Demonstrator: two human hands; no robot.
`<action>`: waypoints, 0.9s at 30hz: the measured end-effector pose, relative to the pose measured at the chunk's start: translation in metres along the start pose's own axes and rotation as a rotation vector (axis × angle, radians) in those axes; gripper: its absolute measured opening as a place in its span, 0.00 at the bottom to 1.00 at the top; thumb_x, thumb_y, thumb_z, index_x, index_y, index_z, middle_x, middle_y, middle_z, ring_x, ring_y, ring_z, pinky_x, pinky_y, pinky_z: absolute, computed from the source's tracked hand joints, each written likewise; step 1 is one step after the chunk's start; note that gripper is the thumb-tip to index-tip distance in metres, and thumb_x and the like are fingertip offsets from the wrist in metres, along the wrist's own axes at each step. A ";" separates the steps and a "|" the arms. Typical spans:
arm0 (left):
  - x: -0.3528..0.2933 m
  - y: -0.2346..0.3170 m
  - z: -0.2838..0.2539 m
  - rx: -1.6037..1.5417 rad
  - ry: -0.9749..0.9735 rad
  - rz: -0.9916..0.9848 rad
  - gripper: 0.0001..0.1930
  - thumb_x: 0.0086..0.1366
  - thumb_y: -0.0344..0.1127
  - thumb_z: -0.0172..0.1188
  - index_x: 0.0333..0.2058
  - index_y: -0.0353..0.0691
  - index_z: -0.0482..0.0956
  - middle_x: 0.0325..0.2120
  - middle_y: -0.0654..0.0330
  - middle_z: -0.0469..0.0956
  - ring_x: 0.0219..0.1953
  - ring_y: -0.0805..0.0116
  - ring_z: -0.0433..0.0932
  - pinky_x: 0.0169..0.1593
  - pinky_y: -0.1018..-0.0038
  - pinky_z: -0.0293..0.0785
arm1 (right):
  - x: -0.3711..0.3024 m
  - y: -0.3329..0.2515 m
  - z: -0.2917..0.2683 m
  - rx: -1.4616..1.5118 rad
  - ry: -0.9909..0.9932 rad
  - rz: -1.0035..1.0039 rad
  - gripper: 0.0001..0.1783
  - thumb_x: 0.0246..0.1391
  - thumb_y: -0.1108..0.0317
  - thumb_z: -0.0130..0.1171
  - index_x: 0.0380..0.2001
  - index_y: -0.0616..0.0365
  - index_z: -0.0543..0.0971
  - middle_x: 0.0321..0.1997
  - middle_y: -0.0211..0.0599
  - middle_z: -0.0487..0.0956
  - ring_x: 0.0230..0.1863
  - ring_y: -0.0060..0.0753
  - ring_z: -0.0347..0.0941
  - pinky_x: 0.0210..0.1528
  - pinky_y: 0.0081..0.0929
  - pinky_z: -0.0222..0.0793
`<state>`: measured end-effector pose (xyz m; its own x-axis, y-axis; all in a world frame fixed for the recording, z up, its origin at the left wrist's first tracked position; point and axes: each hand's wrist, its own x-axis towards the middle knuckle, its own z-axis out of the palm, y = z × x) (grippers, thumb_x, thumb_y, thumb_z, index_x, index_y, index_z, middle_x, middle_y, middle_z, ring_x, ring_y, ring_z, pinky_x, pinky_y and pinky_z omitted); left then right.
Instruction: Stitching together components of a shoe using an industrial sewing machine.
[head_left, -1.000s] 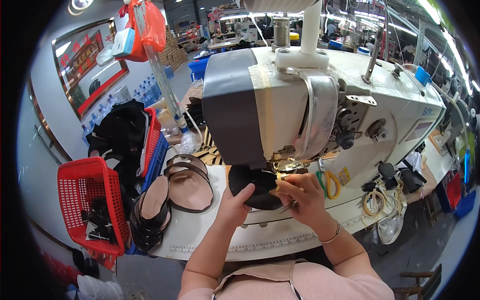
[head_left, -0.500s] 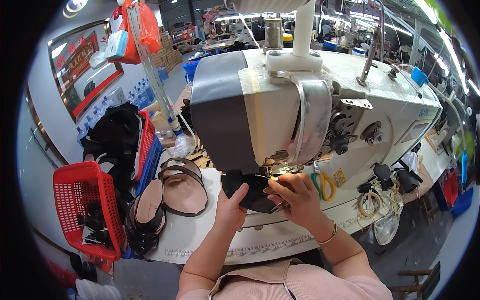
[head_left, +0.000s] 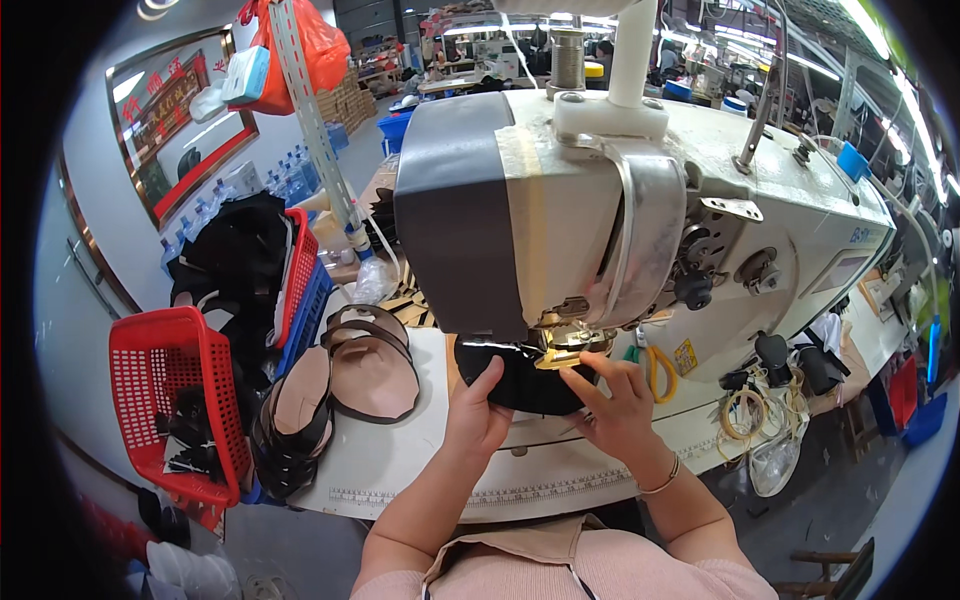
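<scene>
1. Both hands work at the needle area of an industrial sewing machine (head_left: 640, 210). The left hand (head_left: 478, 415) grips the near left edge of a black shoe-upper piece (head_left: 520, 375), thumb raised against its rim and the other fingers curled beneath it.
2. On the other side, the right hand (head_left: 615, 400) lies on the same piece, its index finger stretched toward the brass-coloured presser foot (head_left: 565, 352) and pressing the material flat just beside it.
3. That black piece sits on the machine bed directly under the sewing head, its far edge tucked beneath the foot.
4. Judged from this, the step in hand is guiding the piece through a seam, with both hands steering.
5. Any next move calls for turning the piece evenly along its curve while keeping fingertips clear of the needle, which the head hides.
6. Left of the machine, a stack of tan-lined upper pieces with black edging (head_left: 345, 385) lies on the white worktable (head_left: 400, 470), near a red plastic basket (head_left: 165, 400) holding dark parts.
</scene>
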<state>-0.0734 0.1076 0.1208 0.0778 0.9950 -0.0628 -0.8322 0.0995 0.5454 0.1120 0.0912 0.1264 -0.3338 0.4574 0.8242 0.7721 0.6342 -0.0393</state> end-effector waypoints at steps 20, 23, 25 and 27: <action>-0.013 -0.017 0.001 -0.018 -0.016 0.088 0.17 0.60 0.26 0.54 0.48 0.41 0.67 0.44 0.64 0.72 0.47 0.71 0.71 0.51 0.74 0.67 | -0.001 0.030 0.016 0.070 0.271 0.035 0.12 0.37 0.78 0.55 0.30 0.56 0.77 0.34 0.33 0.77 0.30 0.37 0.70 0.34 0.29 0.68; -0.013 -0.018 -0.001 -0.008 -0.032 0.099 0.17 0.60 0.26 0.54 0.49 0.42 0.66 0.44 0.64 0.72 0.47 0.72 0.71 0.49 0.76 0.68 | 0.001 0.033 0.019 0.065 0.275 0.058 0.10 0.37 0.78 0.56 0.28 0.57 0.77 0.31 0.34 0.77 0.30 0.38 0.71 0.33 0.29 0.69; -0.014 -0.019 -0.001 0.029 -0.017 0.116 0.18 0.60 0.26 0.54 0.49 0.42 0.66 0.44 0.64 0.72 0.46 0.73 0.71 0.47 0.77 0.69 | 0.002 0.035 0.022 0.111 0.303 0.085 0.10 0.36 0.78 0.56 0.28 0.58 0.77 0.30 0.36 0.77 0.29 0.40 0.71 0.32 0.30 0.69; -0.016 -0.019 -0.001 0.066 -0.002 0.131 0.18 0.60 0.26 0.54 0.49 0.42 0.66 0.43 0.65 0.72 0.45 0.73 0.72 0.45 0.78 0.70 | 0.003 0.038 0.025 0.132 0.308 0.109 0.11 0.35 0.79 0.56 0.27 0.58 0.77 0.29 0.37 0.76 0.29 0.40 0.71 0.32 0.29 0.69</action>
<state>-0.0595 0.0901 0.1112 -0.0285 0.9995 0.0141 -0.7972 -0.0312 0.6029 0.1270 0.1325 0.1128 -0.0594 0.3300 0.9421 0.7112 0.6762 -0.1920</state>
